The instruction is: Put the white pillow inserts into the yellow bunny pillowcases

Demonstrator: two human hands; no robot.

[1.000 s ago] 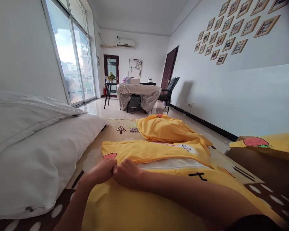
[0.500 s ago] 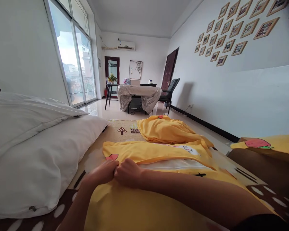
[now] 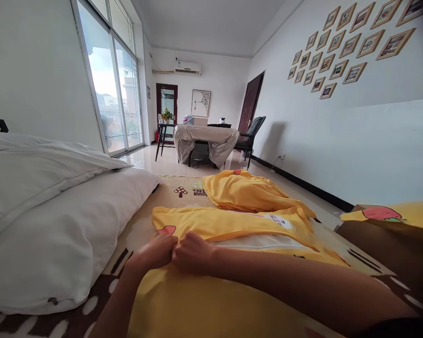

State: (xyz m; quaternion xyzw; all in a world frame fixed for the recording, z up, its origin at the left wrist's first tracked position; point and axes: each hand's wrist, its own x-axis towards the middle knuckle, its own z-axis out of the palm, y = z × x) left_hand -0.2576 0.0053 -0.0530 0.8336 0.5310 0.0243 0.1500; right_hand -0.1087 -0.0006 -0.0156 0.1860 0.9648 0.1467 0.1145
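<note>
My left hand (image 3: 158, 251) and my right hand (image 3: 192, 252) meet knuckle to knuckle near the centre. Both are closed in fists on the edge of a yellow cloth (image 3: 190, 300), which hangs down below them toward me. Just beyond the fists lies a flat yellow piece (image 3: 204, 221) with a red fruit print and a white animal face. A strip of white fabric (image 3: 257, 241) shows along its near side. Farther back is a crumpled yellow cloth (image 3: 246, 192). My right forearm covers part of the cloth.
White pillows (image 3: 63, 230) are piled at the left on a beige and brown patterned blanket (image 3: 172, 185). At the right edge, a cardboard box (image 3: 377, 244) has yellow fabric over it. Beyond stand a covered table (image 3: 206, 134) and a dark chair (image 3: 252, 136).
The whole view has shifted slightly, so the room and bedding appear a little farther right. Both hands keep their grip, side by side on the cloth.
</note>
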